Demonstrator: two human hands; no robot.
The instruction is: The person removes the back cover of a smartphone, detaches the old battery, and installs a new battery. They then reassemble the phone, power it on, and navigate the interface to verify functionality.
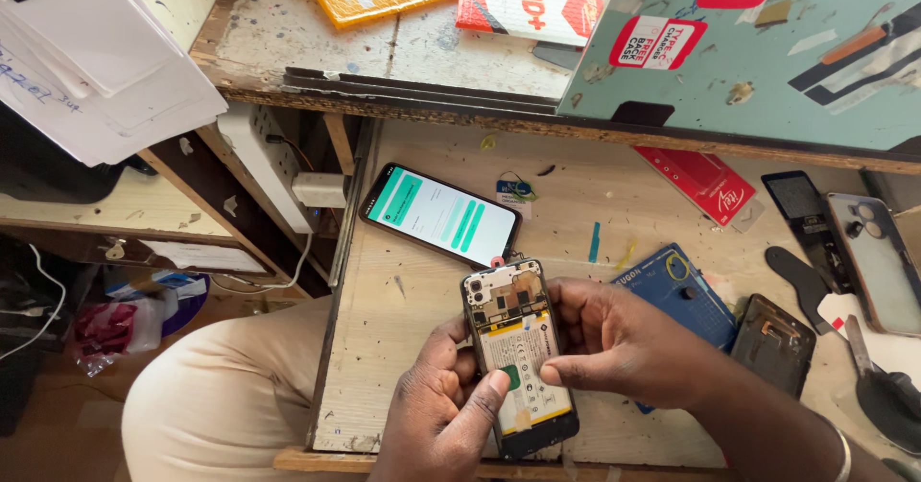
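At lower centre of the frame, my left hand (443, 407) and right hand (614, 343) closed around the opened phone (516, 352); back cover already off, battery still seated, thumbs pressing it.

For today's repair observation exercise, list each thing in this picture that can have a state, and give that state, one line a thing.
Opened phone: back cover off, battery and circuit board exposed, held above the table.
Left hand: gripping the opened phone, thumb on the battery.
Right hand: gripping the opened phone's right edge, thumb on the battery.
Second phone: screen lit, lying flat on the table.
Phone case: empty, lying at the right.
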